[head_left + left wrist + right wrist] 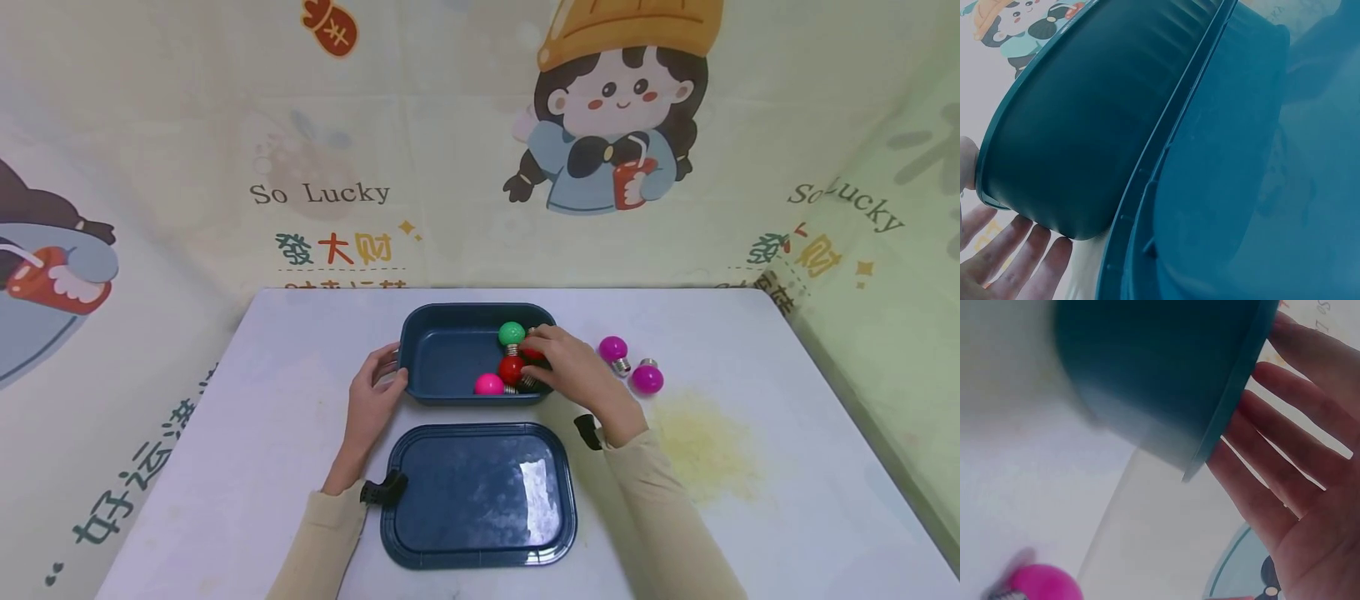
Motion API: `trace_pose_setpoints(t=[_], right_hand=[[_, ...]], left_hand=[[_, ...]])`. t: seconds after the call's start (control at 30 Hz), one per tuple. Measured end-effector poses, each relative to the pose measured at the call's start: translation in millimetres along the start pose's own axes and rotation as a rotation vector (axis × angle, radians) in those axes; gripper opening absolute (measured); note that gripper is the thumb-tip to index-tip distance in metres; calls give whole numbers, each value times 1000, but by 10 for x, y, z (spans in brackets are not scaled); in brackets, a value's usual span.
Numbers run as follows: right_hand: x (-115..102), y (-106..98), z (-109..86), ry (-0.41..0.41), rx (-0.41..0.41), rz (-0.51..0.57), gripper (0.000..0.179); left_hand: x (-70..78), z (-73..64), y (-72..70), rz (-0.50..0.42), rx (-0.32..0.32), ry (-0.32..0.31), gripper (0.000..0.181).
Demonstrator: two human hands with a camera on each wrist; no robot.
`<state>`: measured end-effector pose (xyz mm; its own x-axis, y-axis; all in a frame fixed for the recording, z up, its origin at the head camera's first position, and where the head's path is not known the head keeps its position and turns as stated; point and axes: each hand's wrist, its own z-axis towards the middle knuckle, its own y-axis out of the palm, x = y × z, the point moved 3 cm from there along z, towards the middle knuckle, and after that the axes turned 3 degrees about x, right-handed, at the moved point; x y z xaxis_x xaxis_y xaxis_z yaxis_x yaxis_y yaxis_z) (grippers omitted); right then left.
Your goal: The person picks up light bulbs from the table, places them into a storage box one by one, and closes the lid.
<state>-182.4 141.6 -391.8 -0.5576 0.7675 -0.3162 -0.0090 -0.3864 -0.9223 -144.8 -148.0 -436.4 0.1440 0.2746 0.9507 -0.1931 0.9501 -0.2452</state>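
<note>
A dark blue plastic box stands with its long side facing me. My left hand rests against its left end, fingers along the outer wall and thumb at the front corner. Over the box's right end, my right hand reaches in with thumb and fingers around a red light bulb. A green bulb, another red bulb and a pink bulb lie beside it in the box. In the right wrist view the box wall hides the fingertips.
A dark blue lid lies flat in front of the box, close to the left wrist. Two magenta bulbs lie on the white table right of the box. A printed cloth hangs behind the table.
</note>
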Motion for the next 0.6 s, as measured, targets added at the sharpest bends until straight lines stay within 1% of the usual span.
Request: trace_pose_setpoints(t=[0.2, 0.33, 0.6], right_hand=[[70, -77, -72, 44, -1, 9, 38], [110, -139, -115, 84, 7, -8, 40], [227, -181, -190, 122, -1, -9, 38]], left_hand=[[12, -1, 0, 10, 0, -2, 43], [22, -3, -1, 7, 1, 2, 43], [17, -11, -1, 20, -2, 6, 44]])
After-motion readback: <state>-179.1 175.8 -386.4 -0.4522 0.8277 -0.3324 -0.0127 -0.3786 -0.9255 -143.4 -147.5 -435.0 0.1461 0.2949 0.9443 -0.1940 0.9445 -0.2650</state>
